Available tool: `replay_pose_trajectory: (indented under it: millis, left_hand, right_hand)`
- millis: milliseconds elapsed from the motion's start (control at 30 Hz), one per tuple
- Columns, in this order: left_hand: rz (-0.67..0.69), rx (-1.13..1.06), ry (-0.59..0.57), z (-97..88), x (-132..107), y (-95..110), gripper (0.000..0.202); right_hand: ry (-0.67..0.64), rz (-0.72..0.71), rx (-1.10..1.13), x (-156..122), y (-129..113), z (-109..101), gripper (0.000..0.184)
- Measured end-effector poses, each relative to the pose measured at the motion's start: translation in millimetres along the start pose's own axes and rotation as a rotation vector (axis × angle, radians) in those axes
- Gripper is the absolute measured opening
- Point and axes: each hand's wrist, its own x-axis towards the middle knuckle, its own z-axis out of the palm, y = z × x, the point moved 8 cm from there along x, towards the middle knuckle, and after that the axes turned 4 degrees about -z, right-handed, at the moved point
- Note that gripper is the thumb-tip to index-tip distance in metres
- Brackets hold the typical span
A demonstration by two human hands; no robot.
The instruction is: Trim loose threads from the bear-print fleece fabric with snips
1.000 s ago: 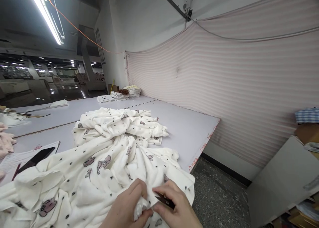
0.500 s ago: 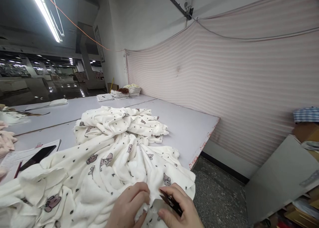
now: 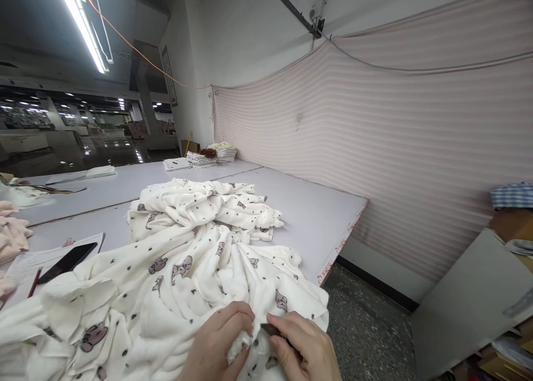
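Pinching a bunch of white printed fabric (image 3: 166, 320), the left hand (image 3: 222, 339) sits just beside the right hand (image 3: 310, 345), whose fingers (image 3: 296, 326) grip a dark pointed tool (image 3: 270, 329); the fabric lies heaped across the tabletop (image 3: 316, 203).

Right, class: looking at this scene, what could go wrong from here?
The dark blade in the right hand points toward the left hand, so a slip might nick it. The blade also sits close to the white cloth, which could get snagged. The cloth lies right beside the phone, so a tug might shift it.
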Motion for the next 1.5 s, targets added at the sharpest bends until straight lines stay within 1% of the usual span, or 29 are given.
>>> replay_pose_trajectory:
  millis: [67, 133, 233, 300, 400, 467, 533, 600, 667, 733, 800, 833, 900, 967, 1033, 1100, 1133, 1200, 1267, 1367, 1433, 1500]
  left_hand:
    - [-0.037, -0.052, -0.03, -0.4, 1.8, -2.4, 0.016]
    - [-0.116, -0.124, -0.056, -0.7, 3.7, -7.7, 0.011]
    - [-0.207, -0.184, -0.081, -0.6, 5.2, -13.3, 0.008]
    - [-0.198, -0.179, -0.1, 0.0, 5.7, -12.2, 0.009]
    - [-0.162, -0.168, -0.108, -0.8, 5.9, -9.8, 0.013]
    - [-0.141, -0.164, -0.104, -2.2, 5.8, -8.6, 0.014]
    - [-0.131, -0.16, -0.1, -3.2, 5.5, -8.1, 0.016]
    - [-0.119, -0.128, -0.07, -5.3, 4.5, -7.6, 0.019]
    - [-0.088, -0.048, -0.005, -9.0, 2.5, -6.0, 0.024]
    - [-0.053, 0.041, 0.057, -11.8, 0.2, -3.6, 0.027]
    - [-0.054, 0.061, 0.088, -13.1, -0.4, -3.2, 0.027]
    - [-0.079, 0.038, 0.089, -13.7, 0.3, -4.5, 0.025]
    - [-0.18, -0.06, 0.053, -14.3, 3.3, -10.2, 0.018]
    - [-0.313, -0.198, -0.019, -14.2, 6.3, -17.2, 0.01]
    - [-0.434, -0.348, -0.107, -13.4, 7.4, -22.6, 0.005]
    - [-0.528, -0.455, -0.182, -12.5, 6.4, -26.2, 0.013]
    - [-0.563, -0.482, -0.196, -13.0, 5.6, -28.0, 0.018]
    - [-0.621, -0.511, -0.18, -14.8, 3.9, -32.1, 0.026]
    - [-0.677, -0.566, -0.163, -13.1, 1.9, -35.5, 0.031]
    - [-0.737, -0.637, -0.174, -7.0, 0.2, -36.9, 0.034]
    - [-0.735, -0.591, -0.162, -7.9, 1.9, -35.7, 0.033]
    - [-0.706, -0.513, -0.147, -10.9, 5.2, -32.4, 0.032]
  right_hand:
    - [0.031, -0.012, -0.075, -1.1, -0.6, -2.4, 0.03]
    - [0.074, -0.025, -0.157, -3.0, -0.6, -4.9, 0.032]
    - [0.107, -0.059, -0.19, -3.0, -2.3, -4.1, 0.035]
    - [0.1, -0.064, -0.156, -0.2, -3.5, -1.2, 0.036]
    - [0.095, -0.008, -0.078, 4.8, -0.9, 1.2, 0.03]
    - [0.086, 0.028, -0.026, 6.7, 1.7, 2.4, 0.028]
    - [0.068, 0.034, -0.005, 7.0, 2.7, 4.4, 0.03]
    - [0.075, 0.044, 0.002, 5.6, 3.8, 5.1, 0.029]
    - [0.136, 0.101, 0.047, 2.6, 7.1, 3.2, 0.027]
    - [0.227, 0.176, 0.166, -1.2, 10.1, 1.7, 0.024]
    - [0.312, 0.232, 0.275, -3.5, 10.2, 2.7, 0.024]
    - [0.343, 0.244, 0.299, -3.2, 8.8, 4.1, 0.023]
    - [0.383, 0.231, 0.307, 1.1, 4.6, 7.9, 0.02]
    - [0.373, 0.184, 0.329, 10.0, 1.0, 14.7, 0.017]
    - [0.32, 0.161, 0.391, 20.0, 1.6, 23.7, 0.019]
    - [0.268, 0.183, 0.447, 27.0, 5.6, 30.8, 0.017]
    - [0.248, 0.194, 0.469, 29.2, 6.9, 32.8, 0.015]
    - [0.227, 0.203, 0.497, 31.4, 7.0, 34.0, 0.015]
    - [0.225, 0.234, 0.509, 31.0, 7.1, 34.0, 0.021]
    - [0.258, 0.361, 0.501, 27.2, 12.3, 34.9, 0.029]
    - [0.294, 0.411, 0.468, 26.3, 13.7, 34.3, 0.032]
    - [0.336, 0.41, 0.429, 27.7, 12.2, 32.0, 0.033]
